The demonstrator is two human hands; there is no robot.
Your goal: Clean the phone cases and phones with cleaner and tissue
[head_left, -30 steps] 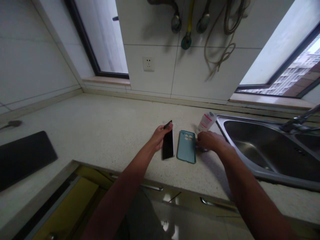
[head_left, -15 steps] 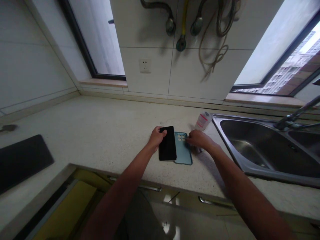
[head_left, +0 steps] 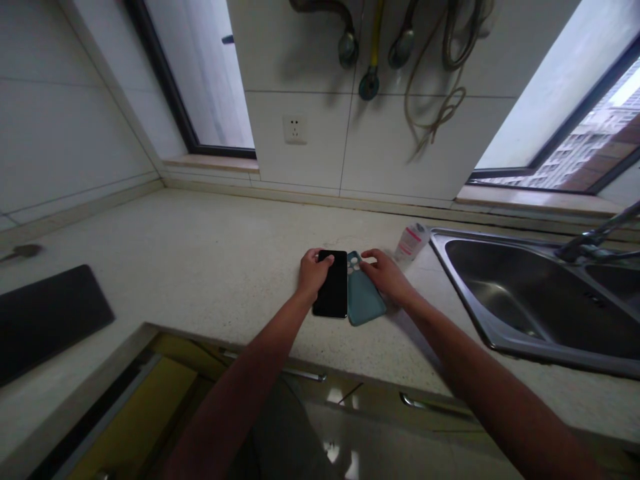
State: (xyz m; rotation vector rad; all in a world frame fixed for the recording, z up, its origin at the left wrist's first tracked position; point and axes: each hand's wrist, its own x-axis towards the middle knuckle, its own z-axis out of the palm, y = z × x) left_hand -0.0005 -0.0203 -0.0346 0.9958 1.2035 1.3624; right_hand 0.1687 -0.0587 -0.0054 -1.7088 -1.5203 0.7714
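Note:
My left hand (head_left: pixel 314 272) grips a black smartphone (head_left: pixel 333 290) by its upper left side, thumb on the dark screen. Right beside it is a blue-green phone case (head_left: pixel 366 299) with round camera cut-outs at its top end. My right hand (head_left: pixel 385 272) pinches the case at its upper right edge, thumb on the case. The case is tilted, its top leaning toward the phone. Just behind my right hand a clear plastic bottle (head_left: pixel 412 241) with a pink and white label lies on the counter. My right fingertips under the case are partly hidden.
The pale counter (head_left: pixel 225 267) runs along a tiled wall with a socket (head_left: pixel 295 129) and hanging hoses. A steel sink (head_left: pixel 525 293) with a faucet (head_left: pixel 590 240) is on the right. A black flat panel (head_left: pixel 53 320) lies at the left.
My right hand has taken hold of the case's upper edge. The case has turned, its top now toward the phone. The phone stays in my left hand, slightly shifted left.

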